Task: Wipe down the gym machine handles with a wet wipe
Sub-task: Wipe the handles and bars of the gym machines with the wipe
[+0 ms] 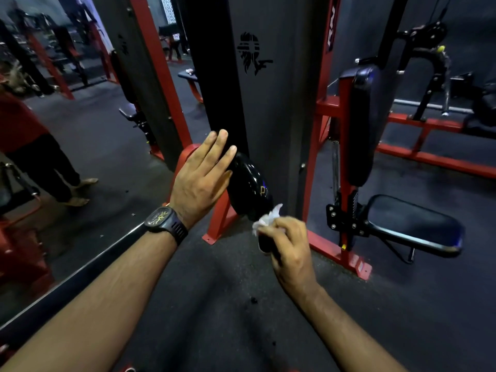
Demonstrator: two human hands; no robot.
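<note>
A glossy black padded handle sticks out from the red and black gym machine in front of me. My left hand, with a dark watch on its wrist, lies flat with straight fingers against the pad's left side. My right hand pinches a crumpled white wet wipe and also grips a small dark object whose nature I cannot make out. The wipe sits at the lower end of the black pad.
The machine's dark weight-stack cover rises behind the pad. A black seat and upright back pad on a red frame stand to the right. A mirror at left reflects a person's legs. Dark rubber floor lies below.
</note>
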